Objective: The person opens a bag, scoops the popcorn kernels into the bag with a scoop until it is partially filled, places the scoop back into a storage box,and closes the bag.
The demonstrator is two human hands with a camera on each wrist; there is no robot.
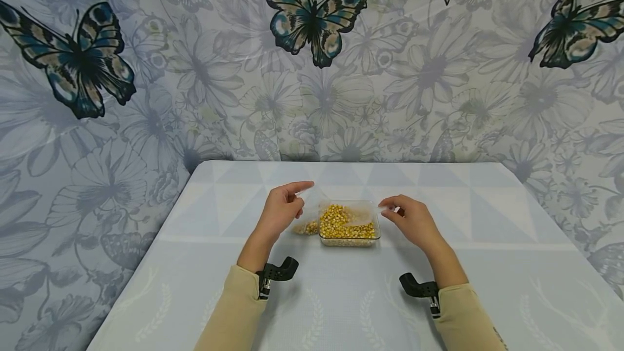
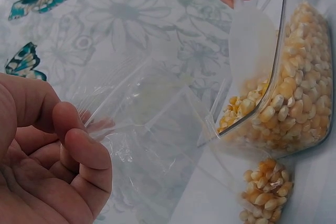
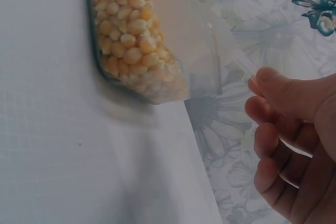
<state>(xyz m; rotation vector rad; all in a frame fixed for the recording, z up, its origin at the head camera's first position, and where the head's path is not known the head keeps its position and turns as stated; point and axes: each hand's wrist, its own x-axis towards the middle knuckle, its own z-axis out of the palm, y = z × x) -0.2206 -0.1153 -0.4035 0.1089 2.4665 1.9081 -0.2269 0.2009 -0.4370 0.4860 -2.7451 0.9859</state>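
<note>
My left hand (image 1: 280,211) pinches the top of a clear plastic bag (image 2: 152,108) between thumb and fingers, left of the container. Corn kernels (image 2: 268,190) have gathered in the bag's bottom, which lies on the table beside the container. A clear rectangular container (image 1: 350,242) holds plenty of yellow corn kernels (image 1: 336,222). To its right, my right hand (image 1: 411,220) pinches the thin handle of a translucent white scoop (image 3: 184,24). The scoop's bowl is inside the container, against the kernels; its lower edge is hidden among them.
A white table (image 1: 341,297) with pale triangle and leaf patterns bears the container and bag. Behind its far edge hangs a flowered backdrop (image 1: 429,85) with butterflies. Black wrist mounts (image 1: 283,270) are strapped at both sleeves.
</note>
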